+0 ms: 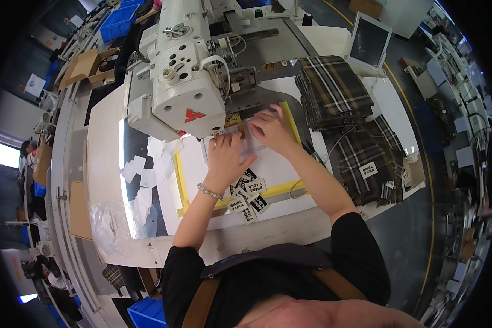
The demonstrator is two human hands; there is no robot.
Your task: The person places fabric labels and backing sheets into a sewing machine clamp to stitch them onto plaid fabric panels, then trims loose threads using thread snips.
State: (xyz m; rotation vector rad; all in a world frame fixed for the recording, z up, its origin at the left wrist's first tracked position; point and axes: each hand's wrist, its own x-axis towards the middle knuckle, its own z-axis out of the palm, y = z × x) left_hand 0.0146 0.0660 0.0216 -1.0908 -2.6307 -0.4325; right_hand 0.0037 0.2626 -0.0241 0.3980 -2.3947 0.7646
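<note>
My left hand (pixel 228 159) rests with fingers stretched forward on a white template (pixel 281 167) edged in yellow tape, just below the head of a white sewing machine (pixel 186 87). Its thumb is out to the side and a beaded bracelet circles the wrist. My right hand (pixel 270 131) is to its right, fingers bent and apart, touching the plate near a small tan piece (pixel 233 121). What lies under the fingertips is partly hidden. Several black and white fabric labels (pixel 249 199) lie in a loose pile below my left hand.
Folded plaid fabric (pixel 333 82) is stacked at right, with more plaid (pixel 366 164) below. A screen (pixel 366 41) stands behind it. White scraps (pixel 145 169) lie left. Blue bins (pixel 112 24), cartons (pixel 87 71) and a distant person (pixel 30 150) line the left side; more workstations line the right.
</note>
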